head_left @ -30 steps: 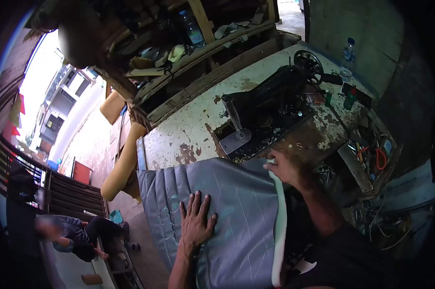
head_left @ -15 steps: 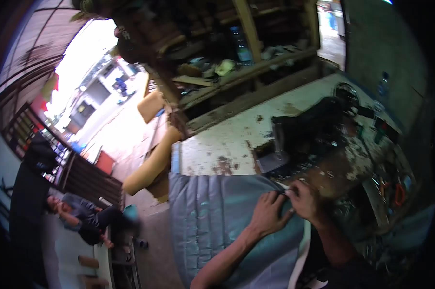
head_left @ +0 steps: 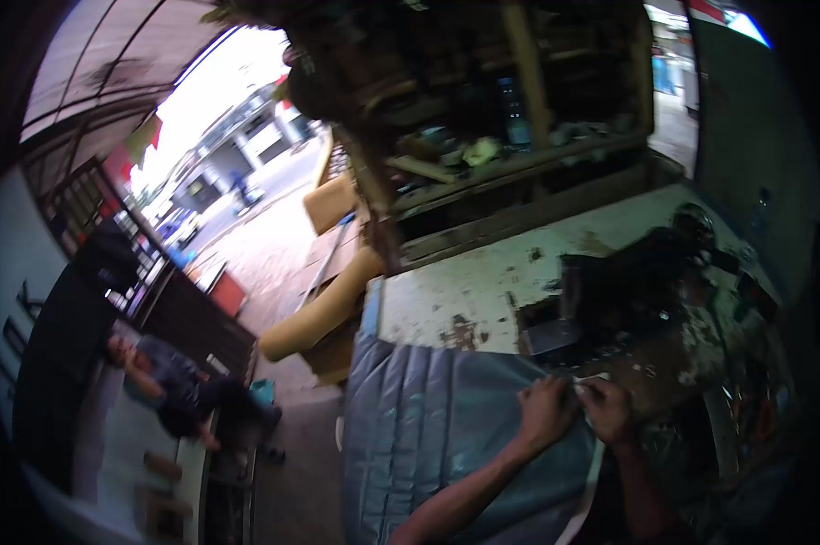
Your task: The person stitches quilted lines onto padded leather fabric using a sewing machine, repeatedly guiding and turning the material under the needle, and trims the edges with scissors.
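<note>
A grey vinyl cover [head_left: 483, 400] with stitched padded channels on its left side hangs over the near edge of a worn white table. Near its upper right corner, my left hand [head_left: 546, 413] is closed on the cover's edge, fingers curled. Close beside it, my right hand [head_left: 608, 409] pinches the same edge, where a bit of white shows at the fingertips. A pale strip [head_left: 584, 500] runs down the cover's right side below my hands. Just beyond the hands is a dark sewing machine [head_left: 637, 272] with its metal plate [head_left: 553, 336].
The worn tabletop [head_left: 455, 291] has peeling paint. A cluttered wooden shelf [head_left: 519, 173] with a plastic bottle [head_left: 516, 118] stands behind it. Tan foam [head_left: 324, 313] leans at the table's left. Farther left, a person [head_left: 169, 381] sits on a bench.
The camera view has turned, so the scene sits farther right and lower. My left hand's fingers, laid over the cover before, are now curled in at its edge, close to my right hand.
</note>
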